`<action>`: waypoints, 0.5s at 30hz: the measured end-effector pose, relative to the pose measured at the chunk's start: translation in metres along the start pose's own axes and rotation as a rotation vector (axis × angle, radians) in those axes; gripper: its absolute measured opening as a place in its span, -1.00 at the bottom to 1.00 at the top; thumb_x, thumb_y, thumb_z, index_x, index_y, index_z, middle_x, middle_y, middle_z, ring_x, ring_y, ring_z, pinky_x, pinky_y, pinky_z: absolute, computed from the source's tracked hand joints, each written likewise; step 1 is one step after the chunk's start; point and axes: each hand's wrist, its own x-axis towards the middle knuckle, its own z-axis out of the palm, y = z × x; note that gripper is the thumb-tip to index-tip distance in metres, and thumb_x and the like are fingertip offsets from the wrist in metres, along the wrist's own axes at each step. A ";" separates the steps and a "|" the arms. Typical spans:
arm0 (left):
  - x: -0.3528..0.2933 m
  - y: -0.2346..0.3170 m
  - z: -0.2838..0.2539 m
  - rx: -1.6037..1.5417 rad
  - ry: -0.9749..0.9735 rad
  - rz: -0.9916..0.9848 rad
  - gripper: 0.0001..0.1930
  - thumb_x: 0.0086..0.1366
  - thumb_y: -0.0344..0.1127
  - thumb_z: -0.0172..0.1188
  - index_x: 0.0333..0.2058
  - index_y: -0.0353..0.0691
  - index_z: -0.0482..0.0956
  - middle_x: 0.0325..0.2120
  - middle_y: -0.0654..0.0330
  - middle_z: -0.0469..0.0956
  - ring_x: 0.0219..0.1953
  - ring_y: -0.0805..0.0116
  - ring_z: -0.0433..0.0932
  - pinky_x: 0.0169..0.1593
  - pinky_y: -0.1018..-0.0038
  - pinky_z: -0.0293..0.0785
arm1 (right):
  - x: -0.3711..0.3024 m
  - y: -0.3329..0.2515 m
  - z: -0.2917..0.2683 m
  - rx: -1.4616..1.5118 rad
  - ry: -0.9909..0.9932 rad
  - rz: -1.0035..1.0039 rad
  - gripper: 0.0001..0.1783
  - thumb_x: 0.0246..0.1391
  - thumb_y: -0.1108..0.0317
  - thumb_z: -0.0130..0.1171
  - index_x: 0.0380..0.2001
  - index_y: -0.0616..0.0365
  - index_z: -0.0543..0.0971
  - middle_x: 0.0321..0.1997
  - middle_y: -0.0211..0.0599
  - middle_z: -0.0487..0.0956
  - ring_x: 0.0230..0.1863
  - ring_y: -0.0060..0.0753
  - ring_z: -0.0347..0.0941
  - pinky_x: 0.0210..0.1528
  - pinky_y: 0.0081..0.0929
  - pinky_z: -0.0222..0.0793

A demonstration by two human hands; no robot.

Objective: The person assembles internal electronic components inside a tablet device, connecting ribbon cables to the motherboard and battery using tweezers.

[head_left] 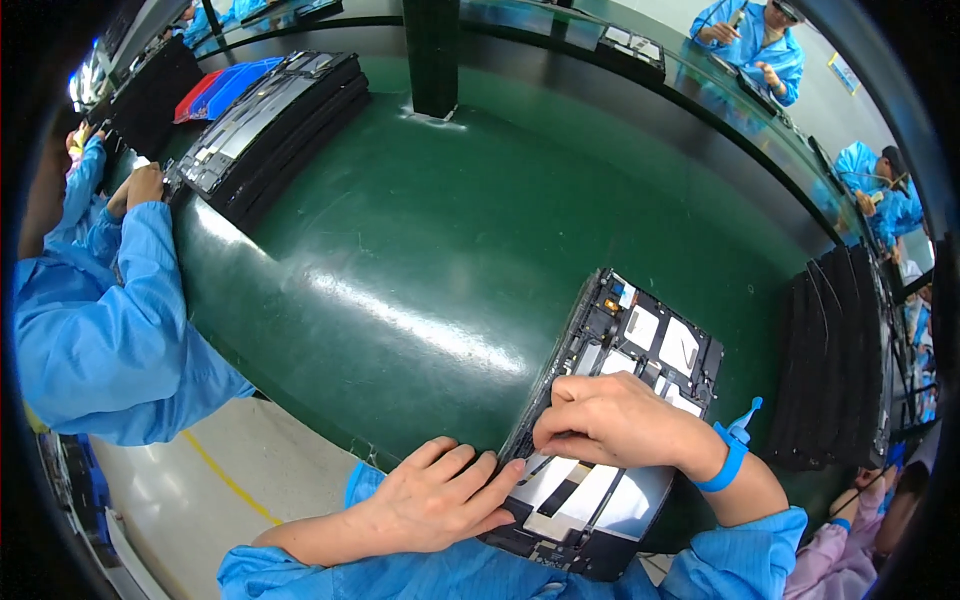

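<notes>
Light is gleaming in a long white streak across the smooth, glossy green bench (520,190). Near its close edge, a flat, rectangular electronic assembly (610,505) is lying at a slant, directly under the person's two hands. Its black frame is surrounding a patchwork of smooth pale plates (680,345), some nearly square, others long, with dark strips running between them. Small fittings are crowding its far end, giving that part a busier, rougher texture.

The left hand (430,500) is resting palm down with its fingers loosely spread, forefinger and thumb meeting the assembly's left side near the close corner; it is lying there rather than grasping. The right hand (610,420) is curling over the middle of the assembly, thumb and forefinger bending together in a near pinch; whether anything is sitting between the tips, I cannot tell. A smooth blue wristband (727,460) is circling the right wrist, beyond a puckered blue cloth sleeve (740,545).

On the right, slim black panels (825,360) are standing packed together. At the far left, a slanting pile of similar assemblies (270,130) is showing dull grey plates on top, with a red bin (190,100) and a blue bin (235,90) sitting beside it. A co-worker in creased blue cloth (120,320) is working near that pile.
</notes>
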 end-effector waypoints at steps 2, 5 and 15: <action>0.002 0.000 -0.001 0.004 -0.007 0.016 -0.58 -0.09 -0.11 0.10 -0.26 -0.25 0.39 -0.44 0.20 0.37 -0.39 0.33 0.34 -0.26 0.45 0.28 | 0.000 0.000 0.003 -0.016 0.095 0.026 -0.93 -0.23 0.35 0.03 -0.57 0.05 0.45 -0.59 -0.34 0.35 -0.55 -0.28 0.36 -0.58 -0.42 0.26; 0.004 -0.001 -0.004 0.014 -0.033 0.040 -0.58 -0.09 -0.10 0.10 -0.27 -0.26 0.39 -0.45 0.18 0.37 -0.39 0.31 0.34 -0.25 0.44 0.29 | 0.001 -0.003 0.001 -0.026 0.122 0.065 -0.91 -0.27 0.36 0.02 -0.60 0.11 0.45 -0.61 -0.31 0.39 -0.56 -0.25 0.38 -0.57 -0.40 0.28; 0.013 -0.001 -0.008 -0.030 -0.071 0.089 -0.56 -0.05 -0.10 0.04 -0.33 -0.41 0.36 -0.57 0.13 0.33 -0.46 0.30 0.33 -0.32 0.45 0.32 | 0.003 -0.002 -0.002 -0.077 0.135 0.178 -0.87 -0.35 0.37 0.01 -0.61 0.14 0.46 -0.65 -0.24 0.46 -0.55 -0.23 0.41 -0.54 -0.38 0.32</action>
